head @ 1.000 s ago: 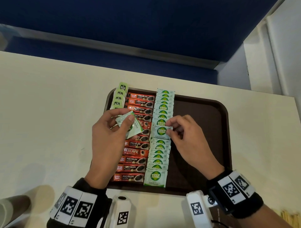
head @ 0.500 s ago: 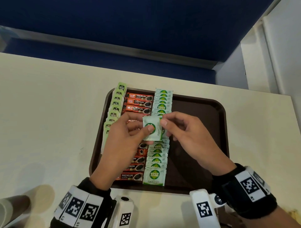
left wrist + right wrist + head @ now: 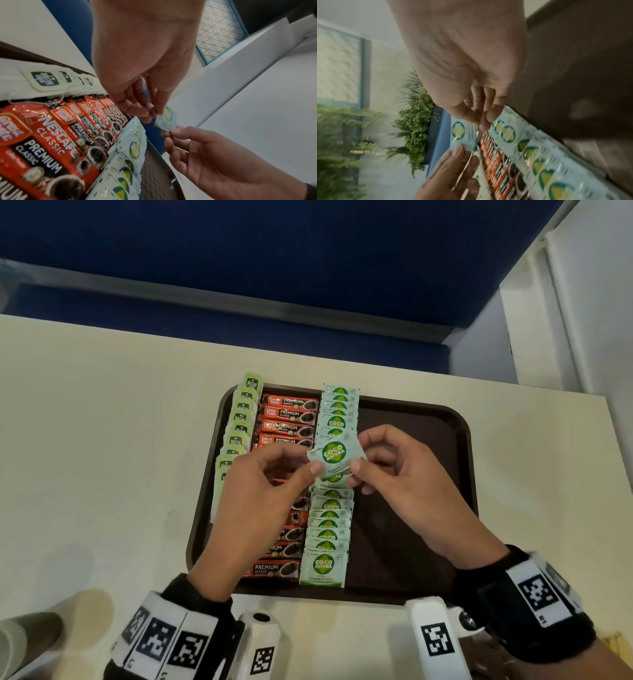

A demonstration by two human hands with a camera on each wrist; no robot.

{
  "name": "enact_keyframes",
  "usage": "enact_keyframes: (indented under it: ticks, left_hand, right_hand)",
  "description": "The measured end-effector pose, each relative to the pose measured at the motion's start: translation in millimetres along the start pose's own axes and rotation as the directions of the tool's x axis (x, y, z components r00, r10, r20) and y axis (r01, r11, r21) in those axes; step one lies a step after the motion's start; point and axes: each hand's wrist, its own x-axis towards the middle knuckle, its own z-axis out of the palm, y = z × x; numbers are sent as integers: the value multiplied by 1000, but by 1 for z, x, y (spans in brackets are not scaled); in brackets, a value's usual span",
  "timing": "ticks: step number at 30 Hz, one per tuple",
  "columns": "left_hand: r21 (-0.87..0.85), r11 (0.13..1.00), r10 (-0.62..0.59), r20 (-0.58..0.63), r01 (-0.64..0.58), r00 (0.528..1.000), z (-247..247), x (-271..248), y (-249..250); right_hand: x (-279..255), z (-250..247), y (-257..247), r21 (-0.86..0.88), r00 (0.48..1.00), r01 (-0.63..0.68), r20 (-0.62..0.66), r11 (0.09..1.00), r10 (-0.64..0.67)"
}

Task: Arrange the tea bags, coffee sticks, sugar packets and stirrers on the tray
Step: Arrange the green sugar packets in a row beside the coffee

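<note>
Both grips pinch one pale green square Coco Natura sugar packet (image 3: 334, 455), left hand (image 3: 263, 491) at its 8 o'clock corner, right hand (image 3: 407, 481) at 4 o'clock, aloft just above the sugar packet column (image 3: 329, 522) running 12-to-6 on the brown plastic tray (image 3: 428, 440).

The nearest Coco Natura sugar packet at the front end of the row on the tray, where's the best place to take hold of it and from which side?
Probably its near edge, from the person's side. That sugar packet lies flat on top at the row's front end, with its far edge tucked under the next one. Its near edge sits free by the tray rim, so a thumb-and-finger grip there should lift it without disturbing the row.
</note>
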Motion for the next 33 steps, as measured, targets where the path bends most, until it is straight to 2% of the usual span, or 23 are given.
enact_keyframes:
  ticks: [3,6,14,17,23,33]
  left_hand:
    - [142,988,60,13,-61,998,-1,4,-1]
    - [211,975,67,17,-69,998,0,7,-4]
    - [251,967,-42,-33,49,999,9,12,-22]
    - [331,941,-49,-57,65,997,10,13,-28]
    - [446,894,16,-112,36,994,17,11,-31]
    - [517,852,-8,-140,80,990,21,12,-32]
  right_hand:
    - [-1,-5,-1,-193,997,80,20,978,-77]
    - [-1,-9,4,-277,994,104,-4,955,-110]
    - [2,-2,33,-287,997,-66,-52,956,53]
    - [2,3,41,-310,995,-72,-90,948,46]
    - [4,8,46,-337,986,-45,-165,940,-11]
    - [6,12,49,-382,984,-38,-177,923,-32]
